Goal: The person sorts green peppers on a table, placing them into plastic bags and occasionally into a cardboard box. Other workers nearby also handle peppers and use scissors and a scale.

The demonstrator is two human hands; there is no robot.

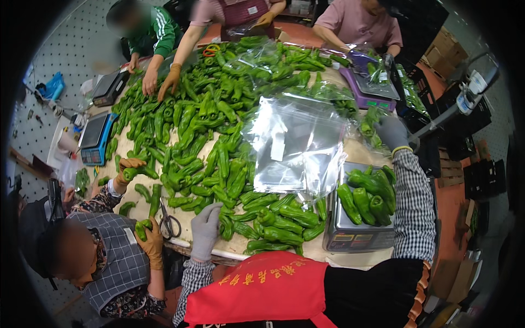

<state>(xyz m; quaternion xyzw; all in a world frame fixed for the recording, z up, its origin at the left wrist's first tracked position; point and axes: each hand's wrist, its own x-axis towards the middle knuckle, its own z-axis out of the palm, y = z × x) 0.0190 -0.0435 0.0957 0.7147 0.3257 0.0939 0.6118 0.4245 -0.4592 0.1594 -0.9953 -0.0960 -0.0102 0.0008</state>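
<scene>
My left hand, in a grey glove, is at the near edge of the table beside loose green peppers; its fingers are bent and their grip is unclear. Far to the right, my right hand, also gloved in grey, reaches against a clear bag of green peppers. Whether it grips the bag is hidden. Between my arms a digital scale bears several green peppers on its metal pan. Left of the scale, a stack of clear plastic bags lies over the pepper heap.
Scissors lie left of my left hand, near a co-worker's gloved hand holding peppers. A blue scale and a purple scale stand farther off. Co-workers reach in across the table. A metal pole rises at right.
</scene>
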